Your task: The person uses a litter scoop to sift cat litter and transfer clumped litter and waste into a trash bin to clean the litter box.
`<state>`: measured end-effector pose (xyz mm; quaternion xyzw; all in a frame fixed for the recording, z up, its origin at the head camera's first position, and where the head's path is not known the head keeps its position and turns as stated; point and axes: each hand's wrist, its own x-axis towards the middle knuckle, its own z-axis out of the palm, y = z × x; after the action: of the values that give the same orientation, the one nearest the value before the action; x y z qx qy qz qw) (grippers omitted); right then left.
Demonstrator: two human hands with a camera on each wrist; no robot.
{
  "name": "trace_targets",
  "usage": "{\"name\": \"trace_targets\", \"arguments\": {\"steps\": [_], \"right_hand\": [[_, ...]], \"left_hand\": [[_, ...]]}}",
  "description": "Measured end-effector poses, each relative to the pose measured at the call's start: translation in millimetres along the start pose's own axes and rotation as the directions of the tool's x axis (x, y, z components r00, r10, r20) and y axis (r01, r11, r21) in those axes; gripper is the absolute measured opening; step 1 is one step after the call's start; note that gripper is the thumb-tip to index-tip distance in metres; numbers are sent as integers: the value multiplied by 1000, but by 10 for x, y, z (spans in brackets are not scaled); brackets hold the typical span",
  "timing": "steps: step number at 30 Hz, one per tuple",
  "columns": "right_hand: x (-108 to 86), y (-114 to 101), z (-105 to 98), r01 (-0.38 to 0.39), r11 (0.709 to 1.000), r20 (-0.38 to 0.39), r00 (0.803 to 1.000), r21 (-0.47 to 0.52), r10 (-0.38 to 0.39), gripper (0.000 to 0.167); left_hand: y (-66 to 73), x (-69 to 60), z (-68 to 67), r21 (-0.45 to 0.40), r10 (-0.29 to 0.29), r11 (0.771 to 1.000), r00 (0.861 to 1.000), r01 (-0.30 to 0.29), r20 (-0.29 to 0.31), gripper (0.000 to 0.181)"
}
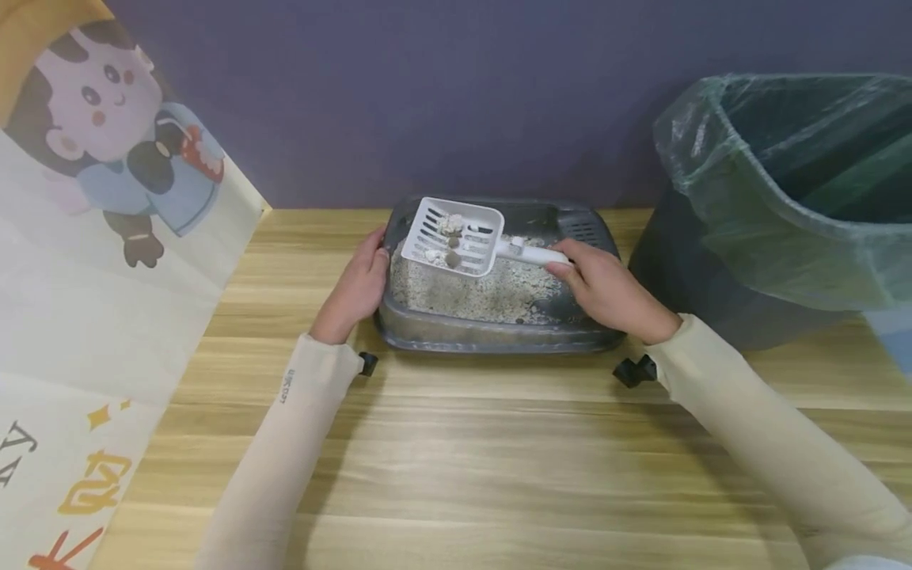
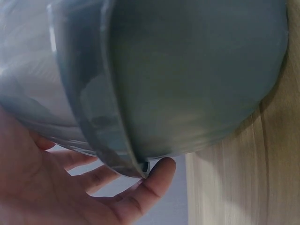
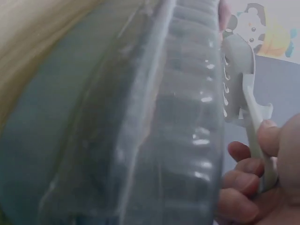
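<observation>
A white slotted litter scoop [image 1: 492, 214] is held by its handle in my right hand [image 1: 606, 286], raised over the dark grey litter box [image 1: 499, 336]. Several clumps [image 1: 450, 226] of litter, pale and brownish, lie in its head. In the right wrist view, my fingers [image 3: 241, 180] curl round the scoop's handle [image 3: 255, 126]. My left hand [image 1: 359, 283] grips the box's left side; in the left wrist view its fingers [image 2: 150, 187] reach round the rim [image 2: 89, 89]. Pale grainy litter [image 1: 470, 297] covers much of the box floor, with a bare dark patch at right.
To the right stands a dark bin [image 1: 684, 269] lined with a translucent green bag [image 1: 748, 229]. A purple-grey wall [image 1: 442, 95] rises behind the box, and a printed white panel [image 1: 107, 317] bounds the wooden surface [image 1: 463, 467] at left.
</observation>
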<state>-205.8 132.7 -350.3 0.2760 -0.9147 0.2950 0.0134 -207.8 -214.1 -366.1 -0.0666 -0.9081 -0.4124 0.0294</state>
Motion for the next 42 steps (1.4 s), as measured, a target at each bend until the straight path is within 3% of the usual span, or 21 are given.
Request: {"name": "trace_targets", "arguments": {"steps": [13,20,29,35,42], "right_hand": [[-79,51,-156,60,998,-45,997,21,-59,25],[-104,28,-158,91,995,-140,986,-34,-95,28],[-186,-34,-201,51,998,-216,975,-43,-59,31],[-275,-255,-459,60,990,-295,950,-131,-96,31],[-421,-494,-1040,20,960,-421,896,-278,-140,28]], "left_hand": [[-63,25,11,8,4,1000,1000,-4,13,50],[-77,55,12,-2,9,1000,1000,-9,15,50],[-97,122,27,7,36,999,999,-36,22,50],[-132,150,32,-5,37,999,999,-37,26,50],[-196,187,25,12,41,999,999,-41,26,50]]}}
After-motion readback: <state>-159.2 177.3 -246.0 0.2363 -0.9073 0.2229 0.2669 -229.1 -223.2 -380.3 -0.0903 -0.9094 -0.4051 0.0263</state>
